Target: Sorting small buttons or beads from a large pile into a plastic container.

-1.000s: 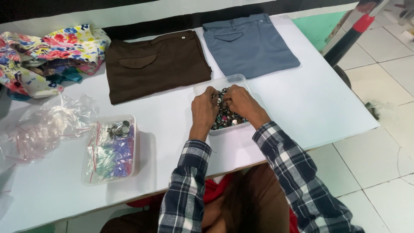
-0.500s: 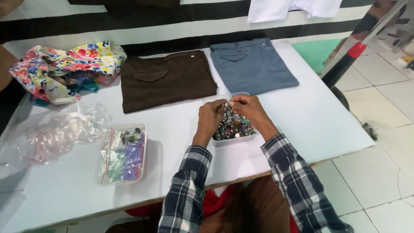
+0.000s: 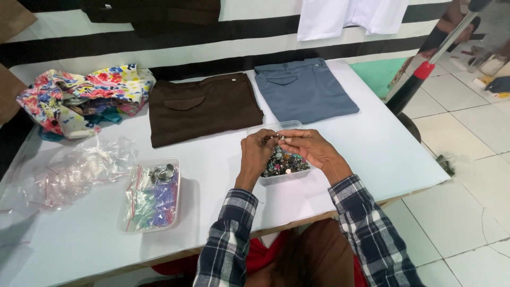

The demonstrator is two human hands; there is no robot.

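Note:
My left hand (image 3: 256, 154) and my right hand (image 3: 309, 148) meet just above a clear plastic container (image 3: 276, 127) filled with several small dark buttons (image 3: 284, 163). Fingertips of both hands pinch one small metallic button (image 3: 278, 137) between them. The container sits on the white table (image 3: 366, 149), in front of folded brown trousers (image 3: 202, 109) and folded grey-blue trousers (image 3: 304, 90). Both sleeves are plaid.
A second clear tray (image 3: 151, 196) with small zip bags and buttons lies to the left. Crumpled clear plastic bags (image 3: 74, 170) and a floral cloth pile (image 3: 85, 98) fill the far left. A pole with a red band (image 3: 425, 69) stands right of the table on tiled floor.
The view has tilted upward, showing more of the wall. My hands have lifted slightly out of the button container and now hold one small button between the fingertips.

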